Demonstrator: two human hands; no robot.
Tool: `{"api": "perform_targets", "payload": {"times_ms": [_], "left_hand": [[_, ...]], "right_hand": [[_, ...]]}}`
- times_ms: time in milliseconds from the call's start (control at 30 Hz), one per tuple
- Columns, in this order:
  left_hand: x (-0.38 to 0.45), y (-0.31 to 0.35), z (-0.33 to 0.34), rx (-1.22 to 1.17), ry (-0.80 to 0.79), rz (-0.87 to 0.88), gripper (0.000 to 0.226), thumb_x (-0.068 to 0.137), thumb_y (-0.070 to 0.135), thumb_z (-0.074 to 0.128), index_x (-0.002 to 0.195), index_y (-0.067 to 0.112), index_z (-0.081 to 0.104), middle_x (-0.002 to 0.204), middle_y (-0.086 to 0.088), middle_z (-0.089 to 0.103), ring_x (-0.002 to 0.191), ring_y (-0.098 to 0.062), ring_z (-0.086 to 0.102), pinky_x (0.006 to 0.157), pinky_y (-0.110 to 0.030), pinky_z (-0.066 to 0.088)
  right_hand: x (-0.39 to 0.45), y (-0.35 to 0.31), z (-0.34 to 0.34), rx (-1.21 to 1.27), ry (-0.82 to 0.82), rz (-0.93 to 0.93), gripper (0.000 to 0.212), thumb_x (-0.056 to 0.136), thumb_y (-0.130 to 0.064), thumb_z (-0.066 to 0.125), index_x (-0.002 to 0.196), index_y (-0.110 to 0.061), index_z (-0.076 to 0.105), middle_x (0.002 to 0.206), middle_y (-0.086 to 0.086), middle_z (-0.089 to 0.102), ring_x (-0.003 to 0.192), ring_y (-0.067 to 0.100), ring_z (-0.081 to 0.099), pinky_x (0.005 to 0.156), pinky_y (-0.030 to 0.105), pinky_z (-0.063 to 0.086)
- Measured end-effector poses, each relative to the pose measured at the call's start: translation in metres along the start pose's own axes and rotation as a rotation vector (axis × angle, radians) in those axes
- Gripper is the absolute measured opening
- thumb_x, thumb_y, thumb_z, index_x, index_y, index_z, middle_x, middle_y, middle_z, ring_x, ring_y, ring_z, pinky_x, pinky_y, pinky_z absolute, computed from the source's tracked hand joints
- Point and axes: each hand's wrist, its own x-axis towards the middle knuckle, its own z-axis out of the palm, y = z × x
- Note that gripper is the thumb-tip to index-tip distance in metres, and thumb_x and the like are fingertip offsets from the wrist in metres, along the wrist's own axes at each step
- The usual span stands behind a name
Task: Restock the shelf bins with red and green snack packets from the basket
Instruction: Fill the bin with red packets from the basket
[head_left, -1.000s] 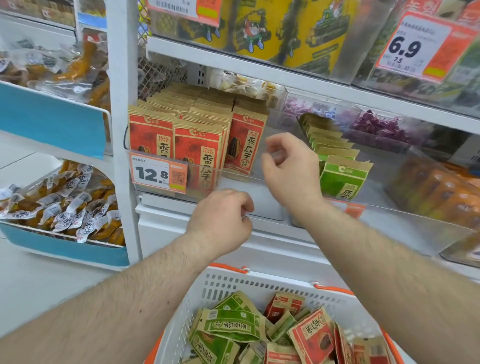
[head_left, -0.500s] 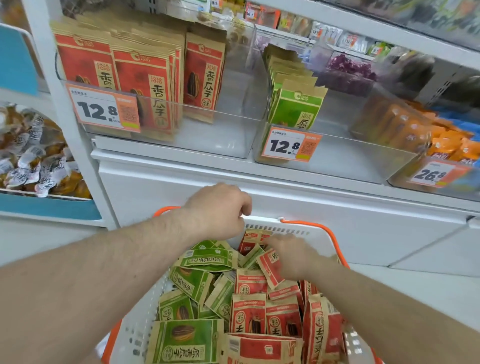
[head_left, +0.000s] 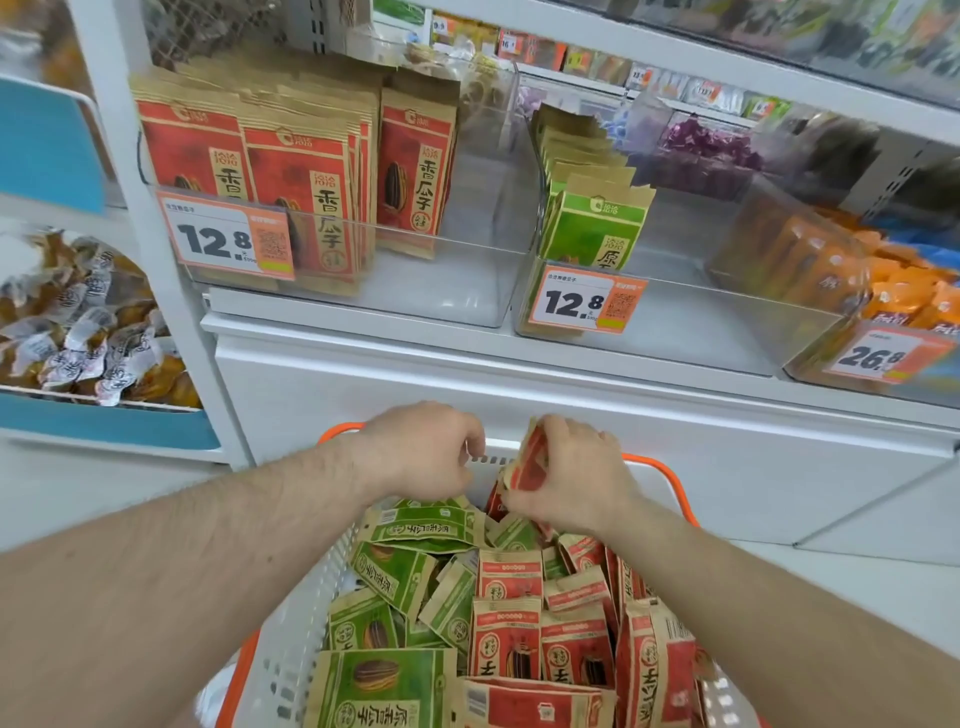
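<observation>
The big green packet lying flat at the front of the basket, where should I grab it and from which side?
Probably pinch the green packet by its bare left edge, coming from above on the left hand side. It lies flat and face up, but red packets crowd its right edge.

Two bare arms, nothing worn

The person is showing a left hand (head_left: 421, 452) and a right hand (head_left: 576, 478) without gloves, rings or watch; both forearms are hairy and are carrying no sleeves anywhere in the head view.
</observation>
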Motion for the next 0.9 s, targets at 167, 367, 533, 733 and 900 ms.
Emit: {"api": "perform_targets", "payload": {"times_ms": [167,367,533,733,900], "left_hand": [[0.001,-0.002,0.006,-0.26,-0.102,0.034,0.062,0.074,0.049,0.079,0.126,0.028,0.052,0.116,0.014,0.062,0.104,-0.008,0.06,0.092,-0.025,0.048],[-0.005,-0.002,-0.002,-0.547,0.207,-0.025,0.033,0.077,0.025,0.08,0.099,0.034,0.057,0.093,0.015,0.069,0.09,-0.009,0.066,0.083,-0.025,0.053],[-0.015,-0.02,-0.03,-0.962,0.207,-0.057,0.036,0.082,0.005,0.077,0.111,0.022,0.065,0.102,0.003,0.075,0.096,-0.015,0.071,0.091,-0.042,0.056],[-0.027,-0.043,-0.07,-1.099,0.279,-0.004,0.038,0.087,0.001,0.07,0.119,0.02,0.062,0.107,-0.003,0.075,0.102,-0.023,0.07,0.092,-0.048,0.054],[-0.034,-0.058,-0.087,-1.111,0.36,0.045,0.038,0.087,-0.001,0.069,0.117,0.022,0.064,0.111,0.0,0.074,0.106,-0.017,0.068,0.097,-0.042,0.052]], "right_hand": [[0.003,-0.036,-0.059,0.662,0.053,0.301,0.051,0.065,-0.067,0.071,0.094,-0.027,0.059,0.086,-0.012,0.067,0.082,0.009,0.064,0.072,0.032,0.052],[0.008,-0.056,-0.08,0.942,0.089,0.35,0.056,0.061,-0.071,0.074,0.093,-0.026,0.065,0.087,-0.01,0.071,0.082,0.009,0.067,0.074,0.034,0.055],[0.013,-0.05,-0.094,1.037,0.028,0.255,0.049,0.082,-0.049,0.074,0.121,-0.021,0.06,0.109,-0.004,0.068,0.079,0.007,0.06,0.062,0.022,0.042],[0.027,-0.069,-0.106,1.099,0.026,0.037,0.028,0.094,-0.026,0.066,0.12,-0.017,0.062,0.09,-0.001,0.067,0.056,-0.005,0.057,0.049,0.014,0.041],[0.048,-0.095,-0.125,1.037,0.168,-0.111,0.003,0.093,-0.018,0.068,0.094,-0.021,0.068,0.083,0.001,0.067,0.058,0.007,0.056,0.057,0.027,0.048]]}}
